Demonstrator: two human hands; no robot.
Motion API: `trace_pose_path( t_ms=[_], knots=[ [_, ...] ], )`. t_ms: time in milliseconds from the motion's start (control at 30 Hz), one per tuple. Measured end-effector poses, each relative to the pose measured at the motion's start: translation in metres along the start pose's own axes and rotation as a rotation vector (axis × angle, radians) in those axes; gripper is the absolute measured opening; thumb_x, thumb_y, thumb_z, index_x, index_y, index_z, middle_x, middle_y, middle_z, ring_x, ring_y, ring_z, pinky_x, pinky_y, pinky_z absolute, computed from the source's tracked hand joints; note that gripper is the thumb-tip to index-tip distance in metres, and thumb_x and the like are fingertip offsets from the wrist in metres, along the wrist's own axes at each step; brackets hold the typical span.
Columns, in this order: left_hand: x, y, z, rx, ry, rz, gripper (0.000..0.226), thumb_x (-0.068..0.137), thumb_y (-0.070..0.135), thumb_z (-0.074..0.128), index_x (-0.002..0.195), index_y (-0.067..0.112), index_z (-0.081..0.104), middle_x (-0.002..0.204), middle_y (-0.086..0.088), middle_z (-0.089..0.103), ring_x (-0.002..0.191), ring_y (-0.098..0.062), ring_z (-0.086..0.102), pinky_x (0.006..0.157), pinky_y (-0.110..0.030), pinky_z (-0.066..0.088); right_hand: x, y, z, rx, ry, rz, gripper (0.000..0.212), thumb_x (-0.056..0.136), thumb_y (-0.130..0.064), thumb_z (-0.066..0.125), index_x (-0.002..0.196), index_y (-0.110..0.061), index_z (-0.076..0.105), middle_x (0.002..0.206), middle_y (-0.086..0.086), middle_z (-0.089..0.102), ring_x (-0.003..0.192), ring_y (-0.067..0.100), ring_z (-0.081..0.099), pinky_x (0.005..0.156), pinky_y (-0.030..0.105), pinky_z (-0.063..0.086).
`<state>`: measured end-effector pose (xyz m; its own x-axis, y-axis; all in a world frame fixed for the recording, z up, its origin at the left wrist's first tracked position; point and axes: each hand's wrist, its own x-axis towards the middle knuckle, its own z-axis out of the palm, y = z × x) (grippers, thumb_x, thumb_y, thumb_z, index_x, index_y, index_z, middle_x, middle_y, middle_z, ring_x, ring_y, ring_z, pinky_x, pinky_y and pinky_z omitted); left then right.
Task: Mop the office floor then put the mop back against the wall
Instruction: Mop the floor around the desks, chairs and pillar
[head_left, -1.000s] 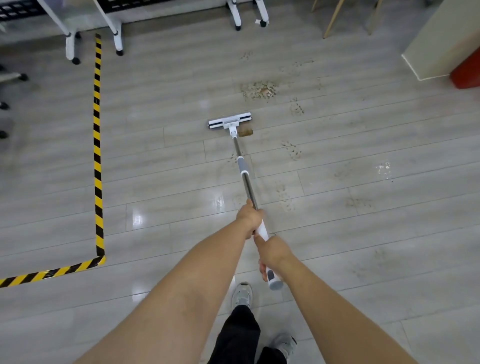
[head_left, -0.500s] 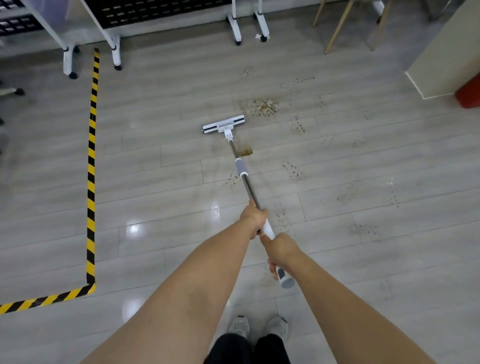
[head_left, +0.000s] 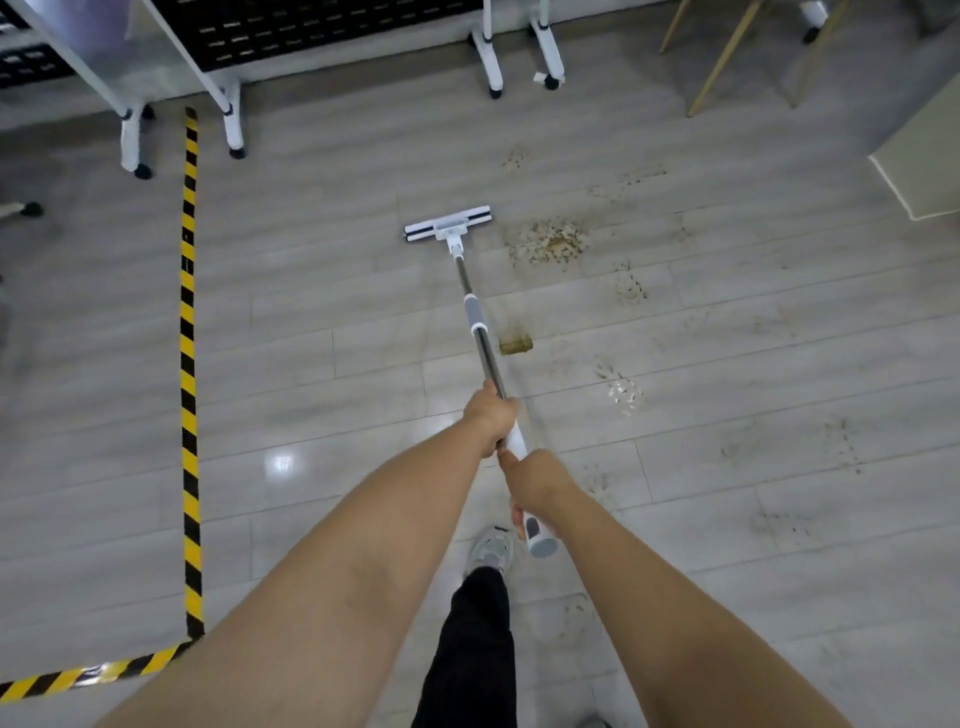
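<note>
A flat mop with a white head (head_left: 448, 229) lies on the grey plank floor (head_left: 311, 322), its metal shaft (head_left: 480, 332) running back toward me. My left hand (head_left: 491, 418) grips the shaft where the metal meets the white handle. Just behind it my right hand (head_left: 535, 486) grips the handle near its grey end cap (head_left: 540, 540). A patch of brown crumbs (head_left: 550, 244) lies right of the mop head. A small brown lump (head_left: 516, 344) sits beside the shaft.
Yellow-black tape (head_left: 188, 364) marks a line on the left and turns along the bottom left. Wheeled white rack legs (head_left: 234, 122) stand at the top, wooden chair legs (head_left: 722, 57) at top right, a pale cabinet corner (head_left: 919, 171) at right. Faint dirty prints (head_left: 623, 389) dot the right floor.
The mop head has slid forward and left, past the brown lump, which now lies beside the shaft. I have stepped forward; both hands keep their grip.
</note>
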<state>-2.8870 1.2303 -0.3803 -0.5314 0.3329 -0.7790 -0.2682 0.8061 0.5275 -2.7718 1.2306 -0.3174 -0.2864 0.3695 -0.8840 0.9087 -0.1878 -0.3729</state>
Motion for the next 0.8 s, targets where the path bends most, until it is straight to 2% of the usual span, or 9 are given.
trace_pose_path(
  t_ms=[133,200,267,300,367,467,633,733,800],
  knots=[
    [0.054,0.043,-0.043,0.048,-0.005,0.030,0.049,0.099,0.021,0.053,0.147,0.018,0.040,0.112,-0.007,0.054,0.096,-0.028,0.059,0.054,-0.028,0.047,0.038,-0.071,-0.002,-0.003,-0.012,0.011,0.046,0.104,-0.049,0.038,0.103,-0.006,0.055,0.068,0.011,0.066,0.047,0.023,0.057,0.052,0.028,0.042],
    [0.072,0.056,-0.054,0.060,0.000,0.027,0.051,0.100,0.022,0.051,0.149,0.020,0.037,0.112,-0.006,0.052,0.095,-0.027,0.056,0.052,-0.027,0.044,0.051,-0.091,-0.003,0.022,-0.008,0.014,0.048,0.103,-0.050,0.039,0.106,-0.005,0.056,0.066,0.011,0.065,0.050,0.025,0.058,0.055,0.030,0.044],
    [0.082,0.057,-0.054,0.070,-0.017,0.006,0.052,0.100,0.022,0.051,0.150,0.021,0.036,0.112,-0.007,0.054,0.095,-0.028,0.058,0.052,-0.028,0.046,0.058,-0.094,-0.003,0.012,-0.006,0.013,0.047,0.103,-0.048,0.039,0.102,-0.004,0.056,0.064,0.010,0.063,0.051,0.024,0.058,0.057,0.030,0.045],
    [0.083,0.056,-0.052,0.064,-0.021,-0.011,0.055,0.100,0.023,0.051,0.151,0.023,0.033,0.112,-0.007,0.056,0.096,-0.029,0.059,0.052,-0.029,0.047,0.058,-0.091,-0.004,0.005,-0.011,0.019,0.047,0.104,-0.047,0.038,0.098,-0.004,0.055,0.060,0.010,0.062,0.045,0.022,0.057,0.055,0.029,0.045],
    [0.080,0.047,-0.043,0.056,-0.035,-0.034,0.062,0.101,0.025,0.050,0.156,0.030,0.024,0.113,-0.007,0.058,0.099,-0.030,0.061,0.053,-0.030,0.048,0.053,-0.078,-0.004,-0.016,-0.011,0.020,0.048,0.105,-0.045,0.036,0.091,-0.003,0.053,0.053,0.009,0.061,0.033,0.019,0.053,0.054,0.029,0.045],
    [0.066,0.031,-0.026,0.058,-0.039,-0.028,0.066,0.102,0.027,0.049,0.159,0.033,0.016,0.116,-0.007,0.058,0.099,-0.031,0.062,0.054,-0.030,0.050,0.046,-0.051,-0.001,-0.041,0.005,0.002,0.050,0.105,-0.046,0.036,0.084,-0.004,0.054,0.054,0.009,0.061,0.035,0.020,0.053,0.057,0.029,0.048],
    [0.023,-0.008,0.010,0.053,-0.047,-0.046,0.060,0.101,0.028,0.049,0.155,0.033,0.025,0.124,-0.009,0.059,0.096,-0.029,0.060,0.060,-0.033,0.056,0.021,0.012,0.004,-0.006,0.015,0.012,0.046,0.104,-0.046,0.040,0.090,-0.005,0.054,0.058,0.009,0.060,0.038,0.020,0.054,0.057,0.033,0.052],
    [-0.019,-0.042,0.038,0.048,-0.060,-0.039,0.062,0.101,0.026,0.049,0.157,0.034,0.023,0.124,-0.009,0.058,0.096,-0.028,0.058,0.059,-0.032,0.054,-0.011,0.064,0.011,-0.041,0.020,0.014,0.046,0.105,-0.047,0.039,0.090,-0.005,0.054,0.060,0.008,0.061,0.034,0.016,0.054,0.054,0.029,0.051],
    [-0.051,-0.071,0.057,0.058,-0.063,-0.033,0.061,0.101,0.027,0.049,0.156,0.033,0.024,0.124,-0.009,0.059,0.099,-0.029,0.060,0.070,-0.038,0.059,-0.033,0.105,0.021,-0.065,0.022,0.011,0.049,0.105,-0.048,0.038,0.096,-0.003,0.056,0.060,0.007,0.062,0.036,0.016,0.055,0.056,0.029,0.051]
  ],
)
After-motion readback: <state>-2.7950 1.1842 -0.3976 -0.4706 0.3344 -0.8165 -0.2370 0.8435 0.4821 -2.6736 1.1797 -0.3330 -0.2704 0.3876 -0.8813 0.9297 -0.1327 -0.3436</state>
